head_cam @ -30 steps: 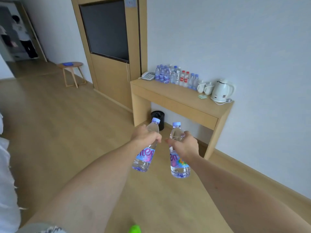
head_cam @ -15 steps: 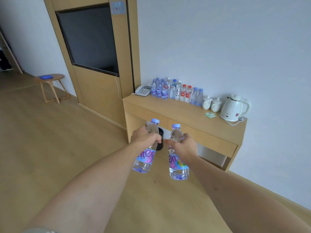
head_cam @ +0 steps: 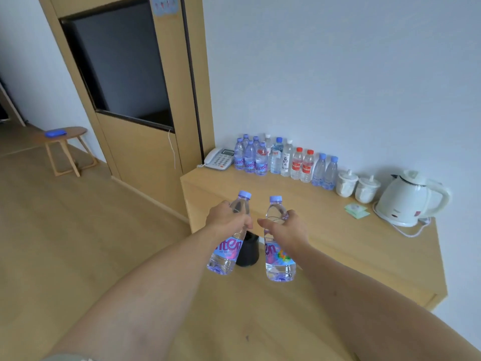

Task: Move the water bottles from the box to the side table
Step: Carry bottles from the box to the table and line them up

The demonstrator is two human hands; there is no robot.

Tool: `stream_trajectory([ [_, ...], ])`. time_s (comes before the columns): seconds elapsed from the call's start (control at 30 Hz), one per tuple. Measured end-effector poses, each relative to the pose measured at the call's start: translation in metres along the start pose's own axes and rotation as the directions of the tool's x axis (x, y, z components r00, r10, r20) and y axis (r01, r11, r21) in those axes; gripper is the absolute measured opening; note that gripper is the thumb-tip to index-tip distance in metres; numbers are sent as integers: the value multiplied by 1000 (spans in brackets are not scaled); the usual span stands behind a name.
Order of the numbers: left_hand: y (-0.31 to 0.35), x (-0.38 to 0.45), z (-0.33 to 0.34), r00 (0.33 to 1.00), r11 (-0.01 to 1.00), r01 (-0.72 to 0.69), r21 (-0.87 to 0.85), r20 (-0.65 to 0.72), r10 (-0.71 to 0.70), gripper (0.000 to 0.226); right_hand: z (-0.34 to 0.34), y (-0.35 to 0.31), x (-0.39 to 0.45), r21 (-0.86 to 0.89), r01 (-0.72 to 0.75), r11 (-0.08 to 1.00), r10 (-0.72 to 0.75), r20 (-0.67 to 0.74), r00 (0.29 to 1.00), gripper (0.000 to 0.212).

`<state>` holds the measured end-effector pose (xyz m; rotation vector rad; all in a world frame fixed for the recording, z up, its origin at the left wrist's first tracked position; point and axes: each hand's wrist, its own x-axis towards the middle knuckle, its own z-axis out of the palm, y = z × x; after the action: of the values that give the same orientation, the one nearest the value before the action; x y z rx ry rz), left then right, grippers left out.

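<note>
My left hand (head_cam: 226, 220) grips a clear water bottle (head_cam: 227, 252) with a blue cap and purple label, held in the air and tilted slightly right. Beside it my right hand (head_cam: 285, 227) grips a second such bottle (head_cam: 279, 259), held upright. Both bottles hang in front of the near left end of the wooden side table (head_cam: 325, 230). A row of several water bottles (head_cam: 276, 158), some blue-capped and two red-capped, stands along the wall at the table's back. The box is out of view.
On the table stand a white telephone (head_cam: 219, 158), two lidded white cups (head_cam: 356, 183), a white kettle (head_cam: 406, 200) with its cord, and green sachets (head_cam: 357, 211). A black bin (head_cam: 248, 252) sits on the floor under the table. A tall wooden cabinet (head_cam: 145, 152) rises left; a small stool (head_cam: 63, 148) stands far left.
I have come closer to the side table, which now looms larger and lower in view. Both hands still hold their bottles, now level with the table's front edge.
</note>
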<state>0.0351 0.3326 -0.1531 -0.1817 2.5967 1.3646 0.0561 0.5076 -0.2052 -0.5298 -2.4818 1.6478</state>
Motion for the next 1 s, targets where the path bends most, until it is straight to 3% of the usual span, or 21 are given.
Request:
stream_trajectory([
  [0.2, 54, 119, -6, 1000, 999, -26, 27, -12, 27, 59, 10, -34, 117, 15, 9, 1000, -9, -30, 1000, 54],
  [0.4, 61, 227, 21, 1000, 999, -3, 52, -3, 3, 81, 23, -23, 206, 20, -39, 999, 40, -55, 998, 54],
  [0.53, 72, 307, 40, 994, 996, -81, 33, 70, 78, 86, 31, -16, 274, 15, -80, 997, 82, -126, 989, 52],
  [0.7, 96, 408, 61, 977, 987, -151, 52, 163, 141, 95, 43, -15, 357, 11, -162, 987, 160, -225, 961, 72],
  [0.87, 119, 495, 77, 931, 964, -242, 111, 306, 199, 93, 55, -16, 421, 4, -231, 973, 220, -317, 922, 86],
  [1.0, 141, 549, 90, 890, 960, -270, 69, 399, 221, 68, 59, -12, 452, 3, -249, 968, 234, -358, 904, 97],
])
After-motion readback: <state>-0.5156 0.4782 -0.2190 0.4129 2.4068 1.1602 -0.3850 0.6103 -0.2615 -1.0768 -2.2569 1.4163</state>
